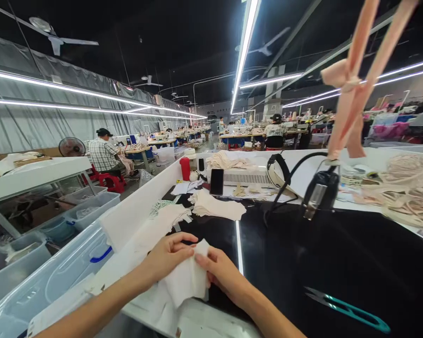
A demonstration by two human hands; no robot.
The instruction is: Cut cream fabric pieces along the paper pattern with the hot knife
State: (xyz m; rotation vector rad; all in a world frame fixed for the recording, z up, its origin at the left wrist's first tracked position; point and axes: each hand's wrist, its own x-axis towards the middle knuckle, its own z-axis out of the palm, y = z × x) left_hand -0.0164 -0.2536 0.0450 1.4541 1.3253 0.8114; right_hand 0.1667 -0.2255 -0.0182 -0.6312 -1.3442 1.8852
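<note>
My left hand [167, 257] and my right hand [220, 272] both pinch a small white fabric piece [188, 280] at the near edge of a glossy black table [338, 263]. The fingers of each hand are closed on the cloth's top edge, and the cloth hangs down between them. More white fabric pieces [216, 206] lie in a loose pile farther back on the table, and others [162, 220] trail along its left side.
Teal thread snips [348, 310] lie at the near right. A black hanging tool [320, 190] with its cable dangles from a pink ribbon [352, 89]. Beige straps [409, 192] pile at the right. Clear plastic bins [56, 277] stand at the left. Seated workers [104, 152] fill the hall behind.
</note>
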